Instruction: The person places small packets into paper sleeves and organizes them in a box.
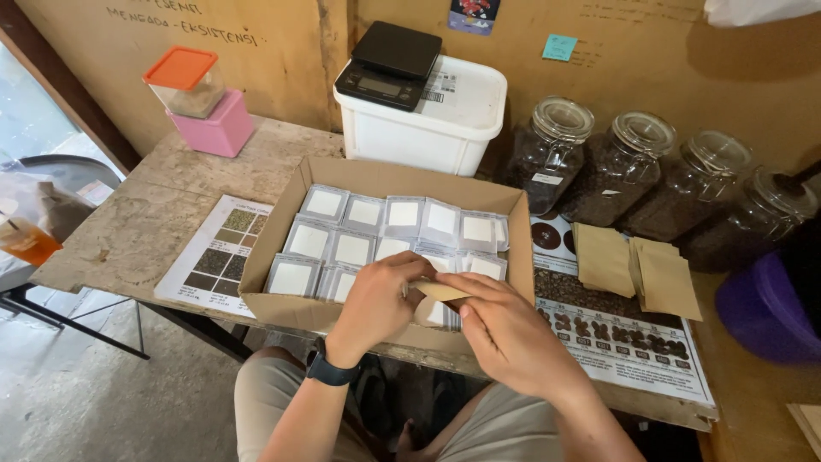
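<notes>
My left hand (pixel 376 299) and my right hand (pixel 505 329) meet over the near right corner of an open cardboard box (pixel 282 306). Together they pinch a small tan paper pouch (pixel 440 291) held flat between the fingertips. A dark watch sits on my left wrist. The box holds several rows of small silver sachets with white labels (pixel 352 248), standing upright and packed close. The sachets under my hands are partly hidden.
Tan paper pouches (pixel 637 269) lie right of the box on a printed chart (pixel 633 346). Behind stand several glass jars of coffee beans (pixel 620 167), a white tub (pixel 428 128) with a black scale (pixel 389 64), and a pink box with an orange-lidded container (pixel 201 103). A purple bucket (pixel 761 308) sits far right.
</notes>
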